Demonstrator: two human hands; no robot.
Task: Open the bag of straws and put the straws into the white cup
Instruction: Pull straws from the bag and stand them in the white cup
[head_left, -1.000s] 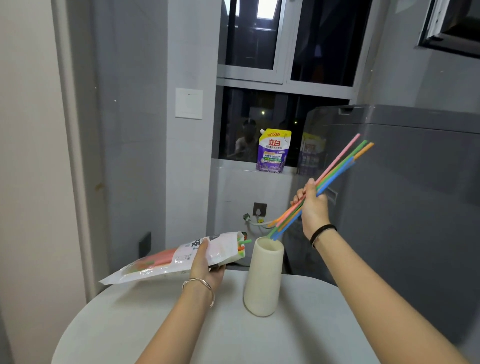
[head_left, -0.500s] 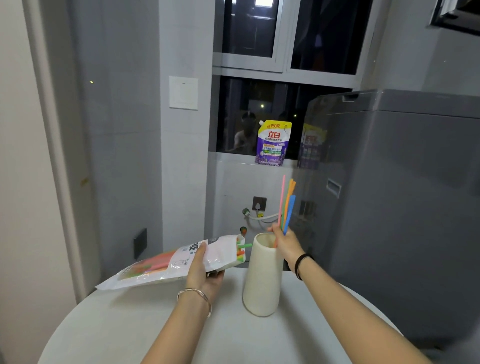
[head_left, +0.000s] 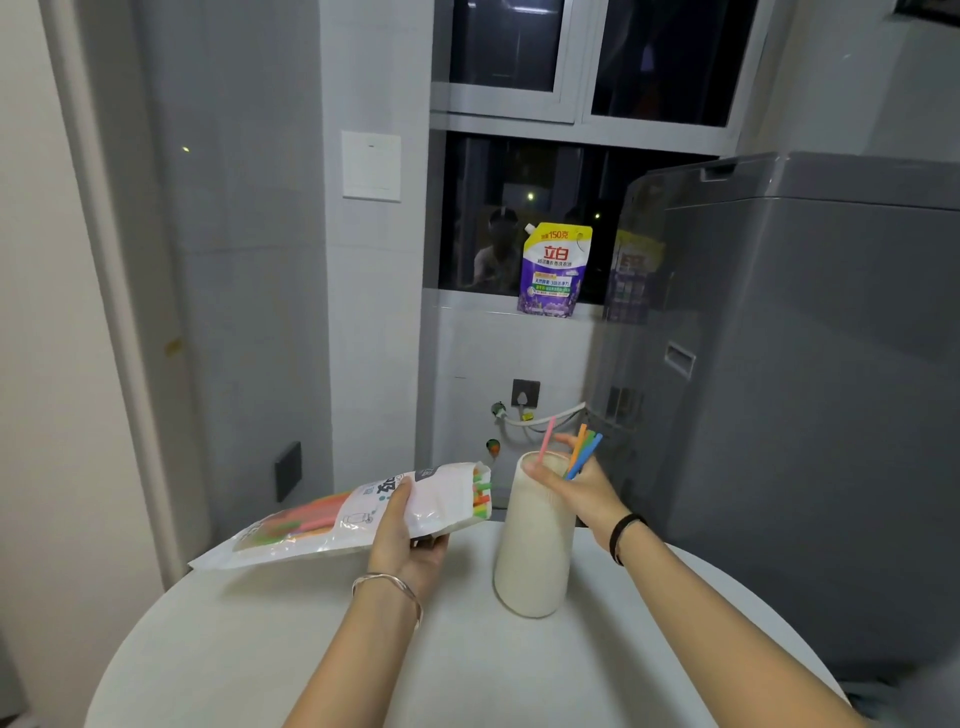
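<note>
A tall white cup (head_left: 532, 551) stands upright on the round white table (head_left: 467, 670). Several coloured straws (head_left: 581, 451) stick out of its mouth, only their pink, orange, green and blue tops showing. My right hand (head_left: 582, 491) sits at the cup's rim with fingers around those straws. My left hand (head_left: 408, 540) holds the white straw bag (head_left: 332, 517) nearly level, just left of the cup. The bag's open end faces the cup, with more straw ends (head_left: 482, 493) poking out of it.
A grey washing machine (head_left: 810, 395) stands close behind the table on the right. A purple detergent pouch (head_left: 553, 270) sits on the window sill. A wall socket and hose (head_left: 524, 405) lie behind the cup. The wall is at the left.
My right hand swung the bunch of straws upright, then pushed it down into the cup until only the tops show. The left hand and bag barely moved.
</note>
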